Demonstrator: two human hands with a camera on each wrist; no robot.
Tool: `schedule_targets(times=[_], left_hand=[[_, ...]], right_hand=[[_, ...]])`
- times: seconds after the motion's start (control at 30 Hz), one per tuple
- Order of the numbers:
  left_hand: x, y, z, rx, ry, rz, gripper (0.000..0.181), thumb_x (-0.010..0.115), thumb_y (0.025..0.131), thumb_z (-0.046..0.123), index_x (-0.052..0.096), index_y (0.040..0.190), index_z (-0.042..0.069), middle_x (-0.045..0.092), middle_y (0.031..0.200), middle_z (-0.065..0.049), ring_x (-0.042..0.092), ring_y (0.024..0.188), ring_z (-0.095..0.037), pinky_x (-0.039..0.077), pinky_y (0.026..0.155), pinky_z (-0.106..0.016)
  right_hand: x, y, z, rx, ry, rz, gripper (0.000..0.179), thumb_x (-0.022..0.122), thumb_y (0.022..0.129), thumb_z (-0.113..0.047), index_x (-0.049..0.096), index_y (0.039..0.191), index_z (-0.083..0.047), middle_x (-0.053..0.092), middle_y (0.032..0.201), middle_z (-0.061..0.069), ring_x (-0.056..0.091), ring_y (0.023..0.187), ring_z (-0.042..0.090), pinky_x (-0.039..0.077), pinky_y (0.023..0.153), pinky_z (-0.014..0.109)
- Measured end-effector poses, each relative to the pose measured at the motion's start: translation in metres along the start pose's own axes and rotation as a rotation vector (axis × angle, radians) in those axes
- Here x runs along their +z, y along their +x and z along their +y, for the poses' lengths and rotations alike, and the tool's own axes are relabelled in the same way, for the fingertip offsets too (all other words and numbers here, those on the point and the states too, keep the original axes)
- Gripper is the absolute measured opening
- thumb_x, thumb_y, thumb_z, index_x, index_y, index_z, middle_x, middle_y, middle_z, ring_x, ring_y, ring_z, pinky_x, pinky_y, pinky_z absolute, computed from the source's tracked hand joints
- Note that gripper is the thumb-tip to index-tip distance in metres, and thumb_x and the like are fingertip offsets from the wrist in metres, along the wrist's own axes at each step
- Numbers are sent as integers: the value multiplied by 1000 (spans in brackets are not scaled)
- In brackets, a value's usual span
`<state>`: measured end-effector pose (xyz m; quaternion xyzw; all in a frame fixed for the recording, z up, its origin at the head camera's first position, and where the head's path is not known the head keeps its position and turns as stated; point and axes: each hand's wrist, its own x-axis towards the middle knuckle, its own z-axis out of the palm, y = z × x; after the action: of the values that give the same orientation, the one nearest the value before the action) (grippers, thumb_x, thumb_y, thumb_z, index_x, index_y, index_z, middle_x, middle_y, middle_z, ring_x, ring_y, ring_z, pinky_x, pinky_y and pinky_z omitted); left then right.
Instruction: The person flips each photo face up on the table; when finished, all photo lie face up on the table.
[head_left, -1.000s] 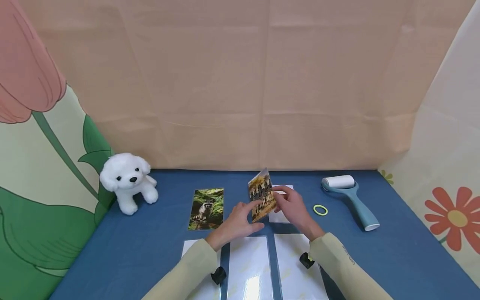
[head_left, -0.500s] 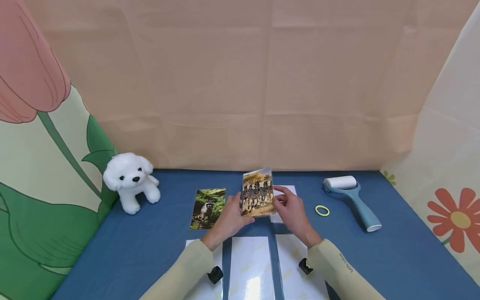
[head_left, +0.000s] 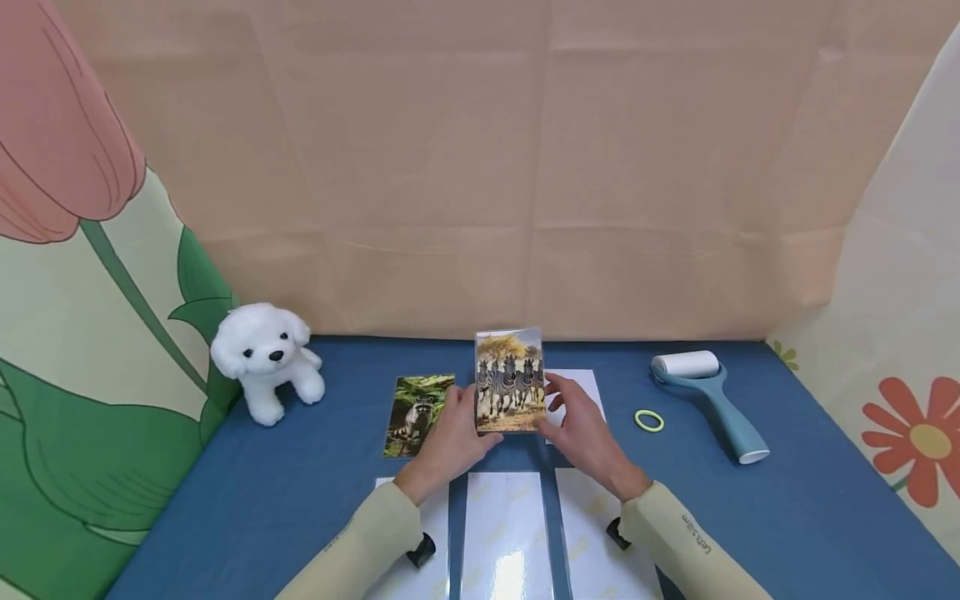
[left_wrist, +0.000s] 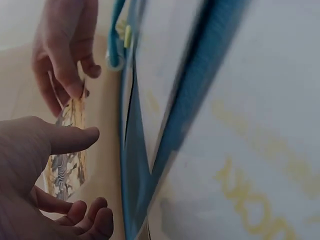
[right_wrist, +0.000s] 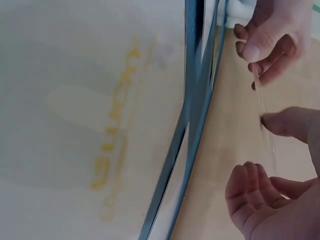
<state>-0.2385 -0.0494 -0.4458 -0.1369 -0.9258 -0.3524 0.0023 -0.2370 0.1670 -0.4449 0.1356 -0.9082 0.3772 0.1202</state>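
Note:
Both hands hold up a zebra photo card (head_left: 509, 383) above the table, its picture side toward the head camera. My left hand (head_left: 453, 442) grips its left edge, with the thumb at the lower corner. At the right edge, my right hand (head_left: 581, 429) pinches it between thumb and fingers. The left wrist view shows the zebra card (left_wrist: 67, 170) from the side; from the right wrist the card (right_wrist: 260, 97) appears nearly edge-on. On the table left of it lies a raccoon photo card (head_left: 408, 417), partly covered by my left hand.
White glossy sheets lie in front: a left sheet (head_left: 420, 567), a middle sheet (head_left: 504, 521) and a right sheet (head_left: 592, 542). Another white sheet (head_left: 588, 387) lies behind my right hand. Rightward are a yellow-green ring (head_left: 648, 412) and lint roller (head_left: 723, 408); a plush dog (head_left: 262, 358) sits left.
The zebra card has turned from a slant to face the head camera squarely and shifted slightly left. My left hand has moved from its front to its left edge; the right still holds it.

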Motion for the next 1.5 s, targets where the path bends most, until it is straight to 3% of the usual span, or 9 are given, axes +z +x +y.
schedule_targets(times=[0.13, 0.27, 0.43, 0.67, 0.87, 1.03, 1.23, 1.5], left_hand=[[0, -3, -3, 35, 110, 10, 87, 81, 88, 34, 36, 151, -6, 39, 135, -23, 53, 70, -15, 49, 61, -32], [-2, -5, -6, 52, 194, 18, 84, 82, 86, 38, 44, 146, -8, 41, 129, -23, 49, 66, -16, 44, 51, -28], [-4, -7, -9, 72, 281, 37, 82, 85, 82, 41, 52, 138, -9, 46, 117, -19, 46, 76, -19, 44, 56, -30], [-6, -6, -11, 93, 369, 4, 71, 85, 79, 48, 62, 119, -7, 49, 118, -20, 52, 86, -24, 51, 72, -38], [-9, -4, -13, 53, 376, -56, 76, 83, 80, 50, 62, 127, -6, 46, 138, -28, 56, 113, -38, 51, 90, -50], [-10, -2, -14, 45, 432, -94, 79, 80, 80, 55, 64, 129, -4, 50, 133, -27, 56, 107, -36, 51, 87, -50], [-10, -1, -15, 34, 487, -132, 76, 78, 81, 57, 67, 126, -2, 52, 133, -26, 56, 111, -38, 49, 91, -52], [-11, 3, -14, 29, 523, -174, 62, 77, 82, 58, 74, 111, 3, 53, 132, -26, 54, 114, -40, 48, 92, -52]], right_hand=[[0, 0, 2, -30, -62, -39, 72, 82, 83, -12, 48, 144, 4, 55, 127, 16, 58, 101, 27, 51, 80, 41], [0, 1, 1, -22, -103, -82, 76, 86, 82, -20, 49, 144, 4, 49, 135, 20, 52, 116, 33, 49, 93, 48], [4, 2, 0, 6, -172, -137, 84, 89, 79, -27, 48, 145, 4, 45, 140, 22, 44, 129, 37, 44, 103, 50], [8, 2, 1, -14, -250, -152, 86, 92, 74, -29, 52, 141, 8, 50, 136, 23, 47, 123, 39, 44, 100, 49], [10, 3, 0, -27, -329, -192, 86, 91, 73, -36, 55, 138, 8, 54, 130, 22, 50, 117, 39, 43, 96, 52], [11, 5, -2, -6, -372, -236, 84, 90, 73, -42, 59, 135, 5, 55, 124, 19, 50, 112, 36, 41, 94, 52], [13, 5, -1, -23, -434, -271, 76, 88, 73, -48, 65, 125, 2, 53, 108, 11, 48, 99, 29, 39, 83, 45], [16, 3, -1, -48, -496, -281, 65, 85, 75, -52, 70, 114, -2, 51, 102, 8, 46, 94, 27, 37, 79, 44]])
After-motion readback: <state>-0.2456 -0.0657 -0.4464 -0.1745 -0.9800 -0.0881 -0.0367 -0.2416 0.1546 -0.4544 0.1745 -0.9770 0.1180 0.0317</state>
